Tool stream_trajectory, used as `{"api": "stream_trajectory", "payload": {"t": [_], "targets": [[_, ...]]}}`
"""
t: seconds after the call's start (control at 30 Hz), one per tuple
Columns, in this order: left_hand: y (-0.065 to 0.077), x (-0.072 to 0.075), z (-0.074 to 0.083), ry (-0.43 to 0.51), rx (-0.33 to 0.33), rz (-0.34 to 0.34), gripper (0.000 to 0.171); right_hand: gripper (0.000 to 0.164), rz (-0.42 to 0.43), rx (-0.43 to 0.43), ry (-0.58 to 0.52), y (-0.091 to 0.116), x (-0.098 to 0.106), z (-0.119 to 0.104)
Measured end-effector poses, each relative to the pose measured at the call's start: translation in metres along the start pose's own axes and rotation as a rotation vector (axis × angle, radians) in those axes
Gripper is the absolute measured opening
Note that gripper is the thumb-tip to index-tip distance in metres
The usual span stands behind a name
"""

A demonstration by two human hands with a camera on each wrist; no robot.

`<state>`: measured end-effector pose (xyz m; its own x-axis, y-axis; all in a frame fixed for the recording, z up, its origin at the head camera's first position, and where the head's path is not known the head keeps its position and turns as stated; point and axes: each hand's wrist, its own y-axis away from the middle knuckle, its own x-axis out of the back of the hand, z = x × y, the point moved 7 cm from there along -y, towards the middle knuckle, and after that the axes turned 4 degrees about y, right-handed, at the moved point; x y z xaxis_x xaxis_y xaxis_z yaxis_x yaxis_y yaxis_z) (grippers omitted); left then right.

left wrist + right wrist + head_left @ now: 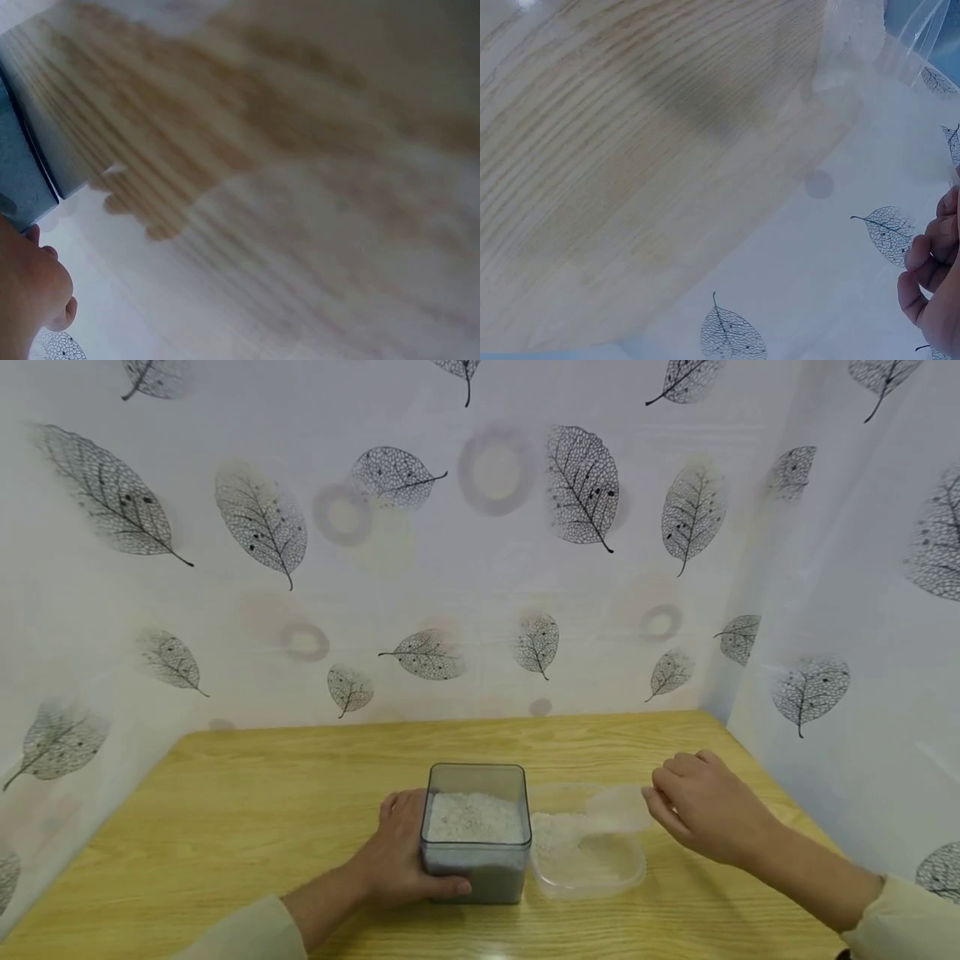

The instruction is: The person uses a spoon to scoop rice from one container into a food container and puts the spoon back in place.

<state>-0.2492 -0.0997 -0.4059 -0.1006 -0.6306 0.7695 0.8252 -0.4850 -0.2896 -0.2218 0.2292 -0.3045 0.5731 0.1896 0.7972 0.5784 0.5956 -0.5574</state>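
Observation:
A square, grey see-through container (480, 883) stands upright on the table, partly filled with white grainy stuff (476, 818). My left hand (399, 853) grips its left side, thumb across the front wall. Right beside it sits a clear shallow plastic tub (588, 887) with more of the white stuff (555, 833) at its left. Over the tub's back right, a translucent plastic piece, rounded like a scoop (617, 807), is pinched by my right hand (703, 810). The right wrist view shows that hand's curled fingers (922, 262) at its edge.
The yellow wood-grain table (247, 827) ends at a white curtain with leaf prints (480, 568) behind it. More of this curtain (847, 635) runs along the right side, close to my right forearm.

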Motion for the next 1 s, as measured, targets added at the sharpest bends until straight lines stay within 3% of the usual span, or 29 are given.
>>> {"api": "stream_trajectory", "payload": {"t": [0.07, 0.13, 0.4, 0.5, 0.73, 1.0], "targets": [[0.0, 0.0, 0.0, 0.0, 0.006, -0.004, 0.109, 0.036, 0.062, 0.095, 0.085, -0.004, 0.007, -0.006], [0.0, -0.001, 0.0, 0.003, 0.013, -0.01, 0.109, 0.041, 0.073, 0.143, 0.127, -0.008, 0.011, -0.01], [0.0, -0.001, -0.001, 0.014, 0.021, -0.02, 0.109, 0.059, -0.036, 0.266, 0.256, -0.011, 0.015, -0.017], [0.0, -0.002, -0.002, 0.013, 0.023, -0.022, 0.109, 0.062, -0.031, 0.342, 0.302, -0.01, 0.015, -0.02], [-0.001, -0.003, -0.002, 0.001, 0.014, -0.019, 0.11, 0.06, 0.148, 0.472, 0.309, -0.014, 0.024, -0.021], [-0.001, 0.0, -0.002, 0.005, 0.014, -0.01, 0.109, 0.06, 0.277, 0.492, 0.299, -0.024, 0.037, -0.023]]}}
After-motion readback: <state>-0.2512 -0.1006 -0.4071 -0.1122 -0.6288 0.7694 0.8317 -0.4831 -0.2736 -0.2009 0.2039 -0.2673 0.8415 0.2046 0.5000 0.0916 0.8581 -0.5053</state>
